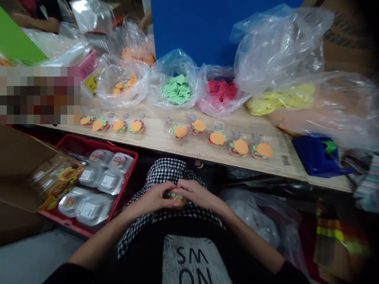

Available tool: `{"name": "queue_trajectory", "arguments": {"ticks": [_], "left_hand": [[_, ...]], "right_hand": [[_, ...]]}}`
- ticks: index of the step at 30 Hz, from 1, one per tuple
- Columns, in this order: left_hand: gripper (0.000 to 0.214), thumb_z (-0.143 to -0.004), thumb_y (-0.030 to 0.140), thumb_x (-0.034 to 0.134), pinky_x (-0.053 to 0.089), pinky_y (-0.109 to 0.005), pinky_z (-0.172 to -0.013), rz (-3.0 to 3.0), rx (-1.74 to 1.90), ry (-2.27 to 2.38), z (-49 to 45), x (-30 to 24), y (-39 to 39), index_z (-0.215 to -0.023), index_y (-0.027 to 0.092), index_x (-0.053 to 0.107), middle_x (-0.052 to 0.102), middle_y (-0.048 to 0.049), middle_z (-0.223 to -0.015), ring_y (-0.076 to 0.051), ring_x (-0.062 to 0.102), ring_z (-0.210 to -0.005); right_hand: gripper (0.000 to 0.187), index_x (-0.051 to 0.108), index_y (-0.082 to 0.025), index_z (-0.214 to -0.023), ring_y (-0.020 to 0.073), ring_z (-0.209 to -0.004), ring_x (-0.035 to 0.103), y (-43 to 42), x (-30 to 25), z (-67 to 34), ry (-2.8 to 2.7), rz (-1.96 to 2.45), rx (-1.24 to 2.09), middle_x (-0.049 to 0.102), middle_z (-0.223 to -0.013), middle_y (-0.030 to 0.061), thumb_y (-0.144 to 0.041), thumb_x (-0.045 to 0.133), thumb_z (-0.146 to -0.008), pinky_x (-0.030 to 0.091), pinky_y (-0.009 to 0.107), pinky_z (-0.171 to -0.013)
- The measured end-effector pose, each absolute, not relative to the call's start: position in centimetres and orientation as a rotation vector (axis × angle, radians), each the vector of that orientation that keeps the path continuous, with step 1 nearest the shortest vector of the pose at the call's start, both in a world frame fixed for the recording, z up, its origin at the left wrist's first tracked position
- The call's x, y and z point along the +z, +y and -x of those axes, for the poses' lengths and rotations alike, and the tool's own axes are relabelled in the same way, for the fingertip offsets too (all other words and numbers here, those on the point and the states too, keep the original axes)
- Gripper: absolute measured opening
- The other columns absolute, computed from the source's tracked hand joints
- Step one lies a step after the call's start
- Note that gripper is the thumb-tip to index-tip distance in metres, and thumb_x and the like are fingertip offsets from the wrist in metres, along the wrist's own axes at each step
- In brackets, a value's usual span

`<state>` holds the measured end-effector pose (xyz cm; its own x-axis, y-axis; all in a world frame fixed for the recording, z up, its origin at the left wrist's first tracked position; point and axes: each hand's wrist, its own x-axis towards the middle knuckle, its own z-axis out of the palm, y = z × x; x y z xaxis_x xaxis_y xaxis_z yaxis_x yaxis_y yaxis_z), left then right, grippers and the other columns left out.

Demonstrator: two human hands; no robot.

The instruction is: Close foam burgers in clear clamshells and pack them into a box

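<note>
Item in hand: a small burger-shaped piece (175, 199), orange on top with a green rim, is held in front of the near edge of the wooden table (156, 146). It is largely covered by the fingers, and its underside cannot be seen.

Position relative to fingers: the piece is enclosed between both sets of fingers, with its green rim visible through the gap between them.

Left hand (152, 197): the fingers are curled and are grasping the piece from the image-left side.

Right hand (197, 193): the fingers are curled and are grasping the piece from the image-right side. The fingertips of both hands are brought close together above it.

Beneath the hands: a black-and-white checked cloth (166, 173) is seen on the lap, in front of the table.

Table surface: a row of finished burger-shaped pieces (217, 138) is laid out along the near edge of the table, with small clear items (218, 126) placed just behind them.

Table, far side: plastic bags of loose orange pieces (120, 85), green pieces (177, 90), red pieces (220, 96) and yellow pieces (280, 100) are set in a line.

Table, right end: a blue holder (318, 156) is placed at the edge; its kind cannot be determined.

Below table, image left: a red basket (89, 139) is positioned, loaded with silver-backed packs (106, 181). A cardboard box (20, 157) is seen beside it.
</note>
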<state>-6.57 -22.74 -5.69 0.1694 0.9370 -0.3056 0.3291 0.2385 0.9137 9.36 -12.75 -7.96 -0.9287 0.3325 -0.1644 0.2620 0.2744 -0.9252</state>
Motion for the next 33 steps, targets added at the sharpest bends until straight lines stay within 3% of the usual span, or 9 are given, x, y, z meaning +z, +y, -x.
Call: {"name": "queue_trajectory", "arguments": {"ticks": [3, 6, 9, 12, 15, 21, 25, 28, 33], "left_hand": [[0.03, -0.07, 0.033, 0.061, 0.04, -0.028, -0.081, -1.021, 0.882, 1.406, 6.4, -7.4, -22.2, -0.096, 0.018, 0.058, 0.06, -0.003, -0.094, -0.017, 0.053, -0.089], [0.035, -0.069, 0.034, 0.062, 0.045, -0.03, -0.074, -0.565, 1.157, 1.491, 6.2, -8.9, -21.6, -0.098, 0.018, 0.053, 0.06, -0.0036, -0.092, -0.017, 0.056, -0.082], [0.037, -0.071, 0.037, 0.06, 0.047, -0.028, -0.065, -0.231, 1.37, 1.444, 5.6, -9.8, -21.1, -0.101, 0.02, 0.047, 0.059, -0.0027, -0.092, -0.015, 0.057, -0.073], [0.033, -0.072, 0.036, 0.058, 0.046, -0.026, -0.068, -0.172, 1.514, 1.394, 5.0, -10.4, -20.7, -0.1, 0.021, 0.047, 0.059, -0.0023, -0.093, -0.014, 0.057, -0.077], [0.031, -0.069, 0.033, 0.062, 0.045, -0.029, -0.074, -0.295, 1.429, 1.424, 5.4, -10.8, -21.2, -0.094, 0.019, 0.05, 0.06, -0.0028, -0.091, -0.015, 0.056, -0.081], [0.037, -0.058, 0.029, 0.072, 0.034, -0.035, -0.092, -0.865, 1.046, 1.642, 8.6, -10.0, -22.5, -0.092, 0.019, 0.059, 0.049, -0.0075, -0.114, -0.023, 0.044, -0.108], [0.023, -0.076, 0.032, 0.055, 0.036, -0.032, -0.089, -1.075, 0.948, 1.635, 10.0, -9.5, -21.4, -0.093, 0.018, 0.061, 0.055, -0.0057, -0.094, -0.018, 0.05, -0.094], [0.019, -0.077, 0.031, 0.053, 0.039, -0.03, -0.08, -1.084, 0.945, 1.669, 10.4, -9.7, -20.6, -0.085, 0.016, 0.062, 0.056, -0.0041, -0.082, -0.017, 0.052, -0.083], [0.018, -0.078, 0.031, 0.052, 0.038, -0.028, -0.078, -1.078, 0.95, 1.653, 10.4, -9.7, -20.7, -0.08, 0.016, 0.061, 0.055, -0.0038, -0.081, -0.016, 0.05, -0.082]], "right_hand": [[0.032, 0.042, -0.019, -0.071, 0.0105, -0.06, 0.039, -11.8, -9.5, -9.8, -2.197, 0.701, 1.98, 0.041, -0.065, -0.0035, -0.046, 0.034, -0.086, 0.032, 0.023, -0.056], [0.034, 0.042, -0.019, -0.073, 0.0108, -0.062, 0.038, -11.0, -11.0, -9.8, -2.039, 0.769, 2.074, 0.039, -0.067, -0.0033, -0.047, 0.029, -0.087, 0.033, 0.024, -0.059], [0.027, 0.043, -0.019, -0.075, 0.011, -0.064, 0.038, -10.5, -11.7, -8.9, -2.053, 0.778, 2.055, 0.04, -0.069, -0.0036, -0.046, 0.043, -0.082, 0.033, 0.024, -0.059], [0.025, 0.042, -0.019, -0.074, 0.0113, -0.064, 0.039, -9.7, -11.7, -7.8, -2.059, 0.774, 1.969, 0.041, -0.069, -0.0036, -0.043, 0.049, -0.079, 0.034, 0.024, -0.06], [0.024, 0.043, -0.019, -0.073, 0.012, -0.066, 0.04, -8.6, -11.5, -7.5, -2.075, 0.724, 1.971, 0.042, -0.07, -0.0026, -0.042, 0.042, -0.082, 0.034, 0.024, -0.06], [0.023, 0.046, -0.019, -0.073, 0.0128, -0.068, 0.042, -7.6, -10.8, -7.1, -2.445, 0.482, 1.88, 0.046, -0.072, -0.0007, -0.037, 0.039, -0.085, 0.033, 0.025, -0.06], [0.023, 0.046, -0.019, -0.072, 0.0129, -0.066, 0.042, -8.2, -10.2, -5.7, -2.59, 0.398, 1.781, 0.046, -0.071, -0.0003, -0.035, 0.039, -0.086, 0.033, 0.025, -0.059], [0.023, 0.045, -0.019, -0.072, 0.0132, -0.066, 0.043, -8.7, -9.9, -5.1, -2.654, 0.422, 1.715, 0.046, -0.071, 0.0001, -0.037, 0.041, -0.085, 0.033, 0.025, -0.059], [0.023, 0.044, -0.018, -0.072, 0.0132, -0.067, 0.042, -9.1, -9.8, -4.9, -2.721, 0.487, 1.694, 0.047, -0.073, 0.0008, -0.038, 0.045, -0.084, 0.033, 0.025, -0.06]]}}
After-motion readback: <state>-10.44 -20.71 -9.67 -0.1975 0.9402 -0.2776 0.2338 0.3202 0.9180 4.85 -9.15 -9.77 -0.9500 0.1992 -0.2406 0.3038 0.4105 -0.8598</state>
